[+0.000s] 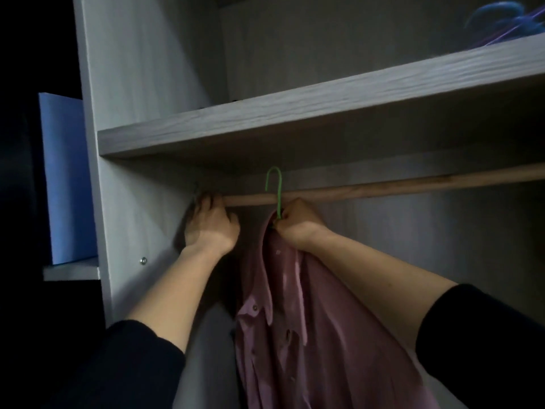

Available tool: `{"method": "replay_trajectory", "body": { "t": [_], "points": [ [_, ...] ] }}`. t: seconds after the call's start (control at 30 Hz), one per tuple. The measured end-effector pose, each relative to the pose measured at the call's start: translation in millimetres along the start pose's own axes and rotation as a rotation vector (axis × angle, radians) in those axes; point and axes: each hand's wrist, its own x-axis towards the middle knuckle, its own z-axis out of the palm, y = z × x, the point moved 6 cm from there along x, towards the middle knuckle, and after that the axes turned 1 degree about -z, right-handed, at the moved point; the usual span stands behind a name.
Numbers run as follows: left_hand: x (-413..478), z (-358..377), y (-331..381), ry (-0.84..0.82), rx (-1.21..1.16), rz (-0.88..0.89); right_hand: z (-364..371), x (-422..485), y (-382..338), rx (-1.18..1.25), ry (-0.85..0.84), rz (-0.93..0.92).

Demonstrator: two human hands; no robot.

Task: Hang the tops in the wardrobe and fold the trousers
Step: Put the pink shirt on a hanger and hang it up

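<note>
You are looking into an open wardrobe (pixel 132 84) of pale grey wood. A wooden rail (pixel 413 184) runs across it just under a shelf (pixel 295 113). Your left hand (pixel 211 222) reaches to the rail's left end by the side wall, its grip closed with fingers curled round the rail. Your right hand (pixel 298 222) has its grip closed round the neck of a green hanger (pixel 275 184), at the collar of a mauve buttoned shirt (pixel 309 335) that hangs down from it between your forearms. The hanger's hook stands above the rail and its stem crosses in front; whether it catches the rail cannot be told. Blurred blue hangers (pixel 501 22) lie on the shelf at the upper right.
</note>
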Motion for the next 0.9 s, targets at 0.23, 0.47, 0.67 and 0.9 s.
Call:
{"method": "replay_trajectory", "body": {
  "t": [0.23,0.47,0.67,0.9],
  "points": [
    [16.8,-18.4,-6.3,0.153,0.036,-0.064,54.7,15.8,-0.1,0.023,-0.083,0.017],
    [24.0,-24.6,-0.3,0.085,0.02,0.014,90.0,20.5,-9.4,0.155,-0.146,-0.091],
    [21.4,-20.9,-6.6,0.112,0.005,0.02,116.1,15.9,-3.5,0.317,-0.212,-0.06],
    [12.5,-11.2,-3.6,0.063,-0.05,-0.021,68.6,-2.9,27.5,0.437,-0.135,-0.09]
  ]
}}
